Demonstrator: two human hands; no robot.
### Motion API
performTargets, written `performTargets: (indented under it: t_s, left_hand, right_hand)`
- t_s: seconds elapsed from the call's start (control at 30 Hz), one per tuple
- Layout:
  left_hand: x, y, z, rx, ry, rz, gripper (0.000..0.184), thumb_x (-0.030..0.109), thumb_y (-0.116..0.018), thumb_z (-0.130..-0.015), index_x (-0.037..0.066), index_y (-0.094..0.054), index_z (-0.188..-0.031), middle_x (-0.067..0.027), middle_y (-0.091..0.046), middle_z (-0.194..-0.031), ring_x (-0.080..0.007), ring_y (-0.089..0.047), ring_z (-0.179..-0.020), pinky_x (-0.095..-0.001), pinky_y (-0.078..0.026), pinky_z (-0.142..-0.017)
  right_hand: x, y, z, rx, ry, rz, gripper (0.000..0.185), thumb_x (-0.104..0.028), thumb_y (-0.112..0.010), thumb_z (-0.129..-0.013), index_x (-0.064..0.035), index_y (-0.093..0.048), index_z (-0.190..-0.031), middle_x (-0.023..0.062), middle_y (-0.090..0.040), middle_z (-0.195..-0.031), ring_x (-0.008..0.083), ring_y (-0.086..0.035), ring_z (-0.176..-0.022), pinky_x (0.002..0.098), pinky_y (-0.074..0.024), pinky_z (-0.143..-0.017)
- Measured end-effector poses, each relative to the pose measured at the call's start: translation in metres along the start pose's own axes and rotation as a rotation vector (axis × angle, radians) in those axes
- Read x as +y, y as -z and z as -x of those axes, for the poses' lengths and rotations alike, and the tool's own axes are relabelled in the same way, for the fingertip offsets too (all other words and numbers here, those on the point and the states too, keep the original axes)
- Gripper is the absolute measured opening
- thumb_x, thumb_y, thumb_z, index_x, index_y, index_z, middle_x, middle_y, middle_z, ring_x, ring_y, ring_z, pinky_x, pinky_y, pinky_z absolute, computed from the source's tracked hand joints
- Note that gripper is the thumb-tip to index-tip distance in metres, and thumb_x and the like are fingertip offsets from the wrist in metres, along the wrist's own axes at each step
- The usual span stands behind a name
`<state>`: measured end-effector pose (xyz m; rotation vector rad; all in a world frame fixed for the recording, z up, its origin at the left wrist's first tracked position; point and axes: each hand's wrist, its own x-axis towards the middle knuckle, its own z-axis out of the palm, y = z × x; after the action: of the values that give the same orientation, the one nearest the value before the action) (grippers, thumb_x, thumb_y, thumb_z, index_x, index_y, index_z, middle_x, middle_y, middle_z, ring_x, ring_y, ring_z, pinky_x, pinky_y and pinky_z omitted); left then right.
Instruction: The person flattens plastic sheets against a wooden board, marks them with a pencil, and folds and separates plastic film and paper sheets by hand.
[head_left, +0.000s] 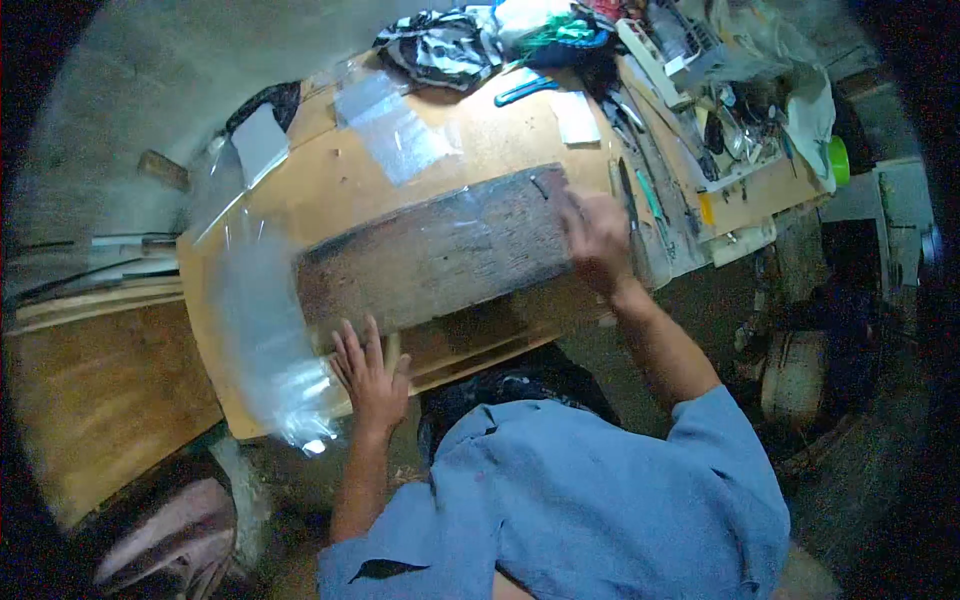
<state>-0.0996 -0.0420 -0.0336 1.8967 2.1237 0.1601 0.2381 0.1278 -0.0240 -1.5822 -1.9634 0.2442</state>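
Observation:
A long, dark, worn board (pixel 430 252) lies slanted across the tan table, a short dark rod-like piece (pixel 540 187) near its far right corner. At the board's near left corner, my left hand (pixel 372 378) rests with fingers spread. Over the right end is my right hand (pixel 598 240), its fingers bent and smeared by motion; whether they hold anything does not show. Left of the board lies a crumpled clear plastic sheet (pixel 262 335), close to my left hand.
A blue-handled cutter (pixel 525 91), a white paper (pixel 576 118) and clear plastic (pixel 395 130) lie behind the board. Hand tools (pixel 652 200) line the right side, beside a cluttered tray (pixel 735 175). Striped cloth (pixel 445 45) sits at the back. A wooden panel (pixel 110 385) stands left.

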Motion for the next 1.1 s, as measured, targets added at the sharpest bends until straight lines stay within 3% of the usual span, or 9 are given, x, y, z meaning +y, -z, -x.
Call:
performTargets:
  t_s: [0.07,0.13,0.27,0.33,0.47,0.67,0.77,1.1]
  left_hand:
    - [0.001,0.003,0.006,0.01,-0.045,0.051,0.075,0.055,-0.043,-0.091,0.014,-0.02,-0.149,-0.0215,-0.004,-0.154,-0.0441,-0.003,-0.141,-0.0597,-0.003,-0.11]
    - [0.003,0.006,0.012,-0.021,-0.051,0.059,0.075,0.056,-0.041,-0.091,0.013,-0.02,-0.149,-0.0219,-0.003,-0.154,-0.044,-0.002,-0.141,-0.0595,-0.003,-0.11]
    - [0.013,0.016,0.017,0.017,-0.065,0.074,0.075,0.058,-0.038,-0.092,0.012,-0.02,-0.149,-0.0228,-0.004,-0.154,-0.0441,-0.002,-0.141,-0.0557,-0.004,-0.111]
    - [0.017,0.02,0.016,0.012,-0.047,0.121,0.076,0.06,-0.037,-0.092,0.012,-0.021,-0.149,-0.0231,-0.005,-0.154,-0.0444,-0.004,-0.141,-0.0545,-0.005,-0.112]
    - [0.018,0.019,0.02,0.037,-0.05,0.093,0.078,0.062,-0.034,-0.092,0.011,-0.022,-0.148,-0.0222,-0.008,-0.154,-0.0418,-0.007,-0.141,-0.0533,-0.005,-0.113]
    - [0.026,0.018,0.026,-0.031,0.036,0.145,0.078,0.062,-0.034,-0.091,0.01,-0.022,-0.148,-0.0218,-0.007,-0.154,-0.0406,-0.008,-0.142,-0.0528,-0.005,-0.113]
    - [0.028,0.014,0.029,-0.031,0.042,0.204,0.077,0.062,-0.039,-0.09,0.018,-0.019,-0.15,-0.019,-0.005,-0.155,-0.0402,-0.006,-0.142,-0.0571,-0.003,-0.111]
    - [0.037,0.016,0.029,-0.055,0.083,0.226,0.076,0.063,-0.037,-0.09,0.018,-0.02,-0.149,-0.0173,-0.005,-0.155,-0.039,-0.007,-0.142,-0.059,-0.005,-0.11]
  right_hand:
    - [0.028,0.005,-0.036,0.112,-0.194,0.003,0.028,-0.022,-0.062,-0.086,-0.0025,-0.062,-0.106,0.0165,-0.064,-0.101,0.0303,-0.06,-0.098,0.0363,-0.0456,-0.086]
    - [0.065,-0.005,-0.067,0.142,-0.421,-0.169,0.034,-0.03,-0.064,-0.083,-0.0026,-0.062,-0.103,0.021,-0.063,-0.098,0.0365,-0.06,-0.092,0.0426,-0.0474,-0.08]
    - [0.129,-0.037,-0.108,0.067,-0.532,-0.072,0.041,-0.034,-0.067,-0.079,-0.0022,-0.063,-0.104,0.0209,-0.065,-0.098,0.0359,-0.061,-0.094,0.0428,-0.0471,-0.082]
    - [0.149,-0.053,-0.12,0.025,-0.571,0.035,0.049,-0.038,-0.07,-0.078,0.0006,-0.062,-0.106,0.0182,-0.066,-0.098,0.0304,-0.064,-0.091,0.0375,-0.0486,-0.079]
    - [0.143,-0.059,-0.137,-0.038,-0.711,0.137,0.056,-0.047,-0.074,-0.072,-0.0015,-0.064,-0.104,0.0189,-0.066,-0.103,0.0321,-0.063,-0.094,0.0401,-0.048,-0.082]
    - [0.15,-0.068,-0.144,-0.087,-0.675,0.13,0.055,-0.045,-0.078,-0.067,-0.0047,-0.066,-0.102,0.0168,-0.067,-0.103,0.0304,-0.063,-0.094,0.0403,-0.048,-0.083]
    - [0.159,-0.073,-0.143,-0.072,-0.674,0.047,0.051,-0.044,-0.079,-0.066,-0.0053,-0.067,-0.096,0.0164,-0.067,-0.099,0.0296,-0.064,-0.092,0.0404,-0.0483,-0.081]
    - [0.148,-0.065,-0.148,-0.126,-0.727,0.059,0.042,-0.04,-0.078,-0.07,-0.0051,-0.069,-0.091,0.0161,-0.068,-0.094,0.0301,-0.065,-0.088,0.0399,-0.0489,-0.079]
